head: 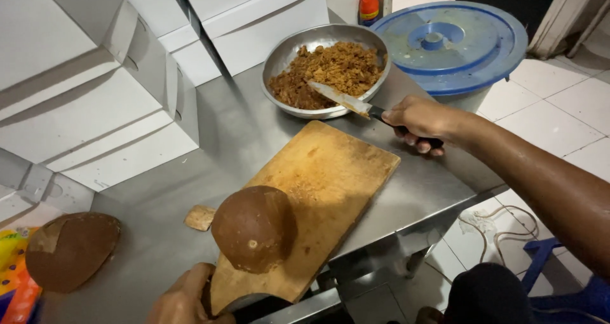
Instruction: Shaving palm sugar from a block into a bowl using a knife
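Head cam, near first: left hand (184,297) grips near corner of wooden cutting board (318,197), fingers curled, partly cut off so grip hard to judge. Brown round lump (253,227) sits on board. Farther out, right hand (416,122) wrapped tight round knife (348,101), blade resting over metal bowl (279,54) of brown shreds on steel desk (235,133).

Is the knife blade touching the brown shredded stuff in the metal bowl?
Touching: the head view shows the knife blade's tip resting in the shredded brown food.
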